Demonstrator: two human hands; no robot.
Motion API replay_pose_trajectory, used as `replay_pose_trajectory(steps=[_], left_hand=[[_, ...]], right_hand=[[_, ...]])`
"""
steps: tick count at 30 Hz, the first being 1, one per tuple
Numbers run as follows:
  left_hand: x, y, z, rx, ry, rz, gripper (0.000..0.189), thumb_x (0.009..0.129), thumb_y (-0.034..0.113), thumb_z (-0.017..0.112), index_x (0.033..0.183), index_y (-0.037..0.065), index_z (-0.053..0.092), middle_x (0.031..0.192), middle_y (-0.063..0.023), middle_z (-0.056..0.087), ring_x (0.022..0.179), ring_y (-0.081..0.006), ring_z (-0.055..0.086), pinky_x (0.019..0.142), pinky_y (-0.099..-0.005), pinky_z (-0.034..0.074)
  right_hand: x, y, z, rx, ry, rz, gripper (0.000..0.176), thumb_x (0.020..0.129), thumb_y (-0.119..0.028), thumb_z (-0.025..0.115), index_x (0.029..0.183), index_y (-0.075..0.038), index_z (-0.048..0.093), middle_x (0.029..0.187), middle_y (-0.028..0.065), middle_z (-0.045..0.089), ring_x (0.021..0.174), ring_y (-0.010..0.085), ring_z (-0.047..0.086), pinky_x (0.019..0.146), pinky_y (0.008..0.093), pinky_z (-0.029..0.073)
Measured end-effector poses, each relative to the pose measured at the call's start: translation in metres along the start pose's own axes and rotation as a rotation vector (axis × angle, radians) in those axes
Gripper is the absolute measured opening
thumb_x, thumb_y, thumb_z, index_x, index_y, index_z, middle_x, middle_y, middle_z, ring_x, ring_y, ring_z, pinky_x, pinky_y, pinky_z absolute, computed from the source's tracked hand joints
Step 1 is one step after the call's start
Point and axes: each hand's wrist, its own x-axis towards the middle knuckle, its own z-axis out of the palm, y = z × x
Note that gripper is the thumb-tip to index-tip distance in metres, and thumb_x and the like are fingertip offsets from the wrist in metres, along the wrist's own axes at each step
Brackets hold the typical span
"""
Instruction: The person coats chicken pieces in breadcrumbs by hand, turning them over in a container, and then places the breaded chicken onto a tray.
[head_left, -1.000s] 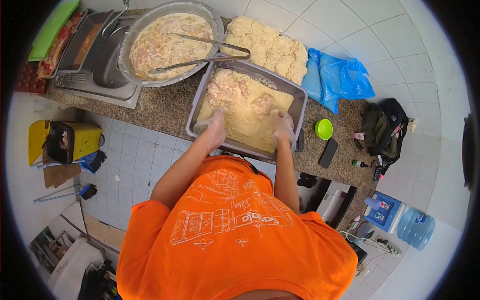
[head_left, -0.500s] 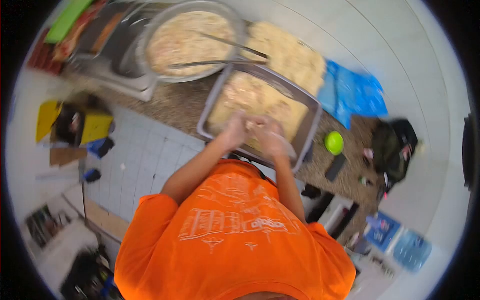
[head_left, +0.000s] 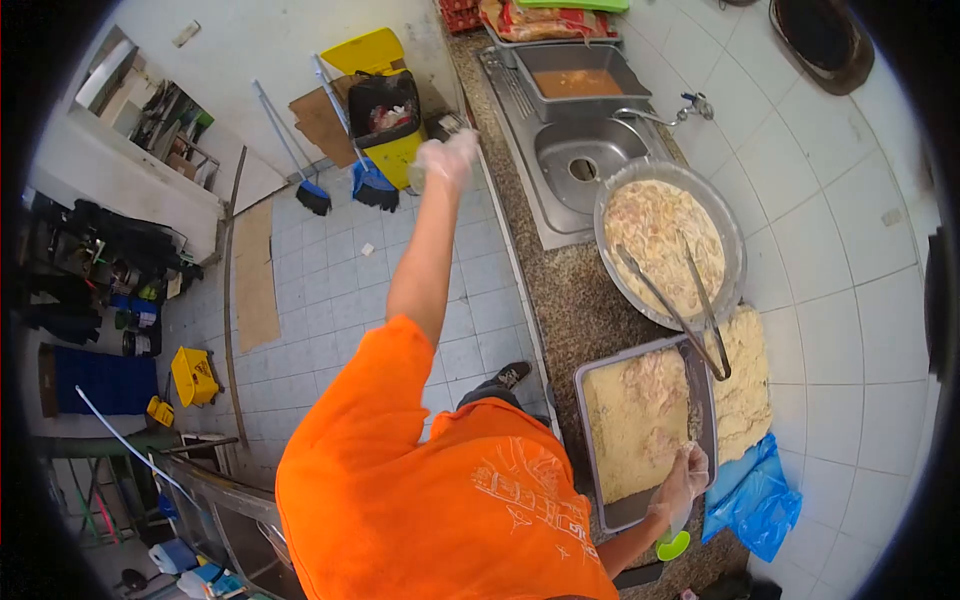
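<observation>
Positions by clock face, read from view centre. Grey tray (head_left: 587,440) on worktop (head_left: 572,315), at 4 o'clock. Contents: pale crumb layer (head_left: 620,445), with pinkish coated meat (head_left: 650,385) towards its 12 o'clock end and more near the right hand (head_left: 684,478). Tray long axis: roughly 12 to 6, upper end leaning slightly to 11.

Round basin (head_left: 738,245), between 2 and 3 o'clock: meat pieces in creamy batter (head_left: 665,225). Tongs (head_left: 700,330) lie with both arm ends in the batter; joined end points to 5, over the tray's rim. Crumb-coated pile (head_left: 742,390) just beside tray, on its 2 o'clock side. Rectangular pan (head_left: 545,95) at 1 o'clock, beyond sink (head_left: 560,165); holds orange-brown liquid. Blue bag (head_left: 755,505) near 4; green bowl (head_left: 673,546) near 5, partly hidden.

Right hand: clear-gloved, over the tray's 4 o'clock corner, fingers curled; cannot tell whether anything is pinched. Left hand (head_left: 447,160): clear-gloved, raised near 12, well apart from tray, nearest in view to yellow bin (head_left: 402,160); finger closure unclear. Bin lined in black, whitish and reddish refuse inside.
</observation>
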Motion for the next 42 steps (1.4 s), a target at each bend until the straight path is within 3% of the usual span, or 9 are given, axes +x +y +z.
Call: replay_pose_trajectory(steps=[2, 4, 13, 15, 20, 28, 31, 37, 42], left_hand=[[0.02, 0.006, 0.006, -0.04, -0.063, 0.05, 0.048, 0.099, 0.031, 0.018, 0.122, -0.008, 0.033, 0.118, -0.0174, 0.042, 0.1, -0.0274, 0.048, 0.087, -0.0441, 0.046], [-0.005, -0.023, 0.003, -0.092, -0.148, -0.038, 0.066, 0.1, 0.039, 0.012, 0.142, -0.011, 0.004, 0.152, -0.0237, 0.005, 0.141, -0.0361, 0.012, 0.113, -0.0468, 0.022], [-0.273, -0.23, -0.059, 0.572, -0.123, -0.987, 0.052, 0.094, 0.02, 0.03, 0.13, -0.018, 0.026, 0.133, -0.0332, 0.037, 0.126, -0.0436, 0.038, 0.108, -0.0478, 0.033], [-0.315, -0.263, -0.088, 0.774, -0.041, -1.163, 0.053, 0.094, 0.025, 0.035, 0.127, -0.016, 0.032, 0.13, -0.0337, 0.038, 0.125, -0.0425, 0.038, 0.107, -0.0464, 0.033], [-0.349, -0.312, -0.187, 1.525, -0.041, -1.172, 0.052, 0.092, 0.033, 0.036, 0.132, 0.0, 0.039, 0.135, -0.02, 0.042, 0.125, -0.0366, 0.04, 0.105, -0.0476, 0.031], [-0.39, -0.347, -0.197, 1.483, -0.018, -1.431, 0.05, 0.09, 0.039, 0.037, 0.125, 0.006, 0.047, 0.125, -0.0137, 0.053, 0.115, -0.0293, 0.05, 0.099, -0.0451, 0.037], [-0.41, -0.352, -0.209, 1.497, -0.043, -1.452, 0.043, 0.09, 0.038, 0.037, 0.116, 0.007, 0.052, 0.115, -0.0136, 0.057, 0.107, -0.0277, 0.055, 0.091, -0.0427, 0.044], [-0.423, -0.364, -0.222, 1.495, -0.085, -1.487, 0.036, 0.092, 0.036, 0.036, 0.108, 0.009, 0.053, 0.103, -0.0117, 0.06, 0.096, -0.0256, 0.057, 0.085, -0.0422, 0.045], [-0.418, -0.395, -0.171, 1.26, -0.13, -1.537, 0.04, 0.093, 0.037, 0.036, 0.115, 0.006, 0.047, 0.121, -0.0138, 0.053, 0.108, -0.0261, 0.051, 0.1, -0.0441, 0.033]], right_hand=[[0.006, 0.012, 0.005, 0.134, -0.091, 0.014, 0.018, 0.089, -0.01, 0.057, 0.101, 0.003, 0.058, 0.092, 0.0057, 0.059, 0.083, 0.0133, 0.053, 0.079, 0.0286, 0.043], [0.006, 0.015, 0.015, 0.099, -0.047, 0.004, 0.017, 0.088, -0.009, 0.057, 0.1, 0.003, 0.058, 0.091, 0.0059, 0.059, 0.082, 0.013, 0.053, 0.079, 0.0283, 0.043], [-0.017, 0.077, -0.003, -0.313, -0.06, 0.322, 0.034, 0.087, -0.029, 0.054, 0.096, 0.002, 0.063, 0.081, 0.0125, 0.061, 0.076, 0.0186, 0.056, 0.071, 0.0339, 0.043], [-0.02, 0.103, -0.01, -0.438, 0.003, 0.392, 0.044, 0.087, -0.038, 0.049, 0.102, 0.001, 0.063, 0.104, 0.0199, 0.062, 0.099, 0.0333, 0.058, 0.087, 0.0396, 0.042], [-0.011, 0.104, -0.01, -0.383, 0.126, 0.566, 0.039, 0.087, -0.035, 0.049, 0.101, -0.002, 0.065, 0.105, 0.0208, 0.064, 0.101, 0.0348, 0.061, 0.087, 0.0406, 0.044], [-0.003, 0.087, 0.014, -0.64, -0.151, 0.526, 0.049, 0.093, -0.041, 0.038, 0.119, -0.005, 0.057, 0.122, 0.0208, 0.057, 0.116, 0.0314, 0.053, 0.097, 0.0396, 0.04], [0.02, 0.297, 0.088, -0.65, -0.303, 0.433, 0.039, 0.092, -0.034, 0.041, 0.106, -0.005, 0.064, 0.107, 0.0208, 0.063, 0.103, 0.0345, 0.059, 0.087, 0.0422, 0.046], [-0.005, 0.073, 0.021, -0.124, -0.062, 0.778, 0.046, 0.093, -0.037, 0.039, 0.103, -0.001, 0.065, 0.103, 0.0237, 0.064, 0.098, 0.038, 0.061, 0.084, 0.0441, 0.045], [0.03, 0.095, -0.024, -0.284, -0.057, 0.686, 0.049, 0.09, -0.042, 0.041, 0.108, -0.001, 0.062, 0.11, 0.0218, 0.063, 0.099, 0.0336, 0.061, 0.082, 0.0405, 0.044]])
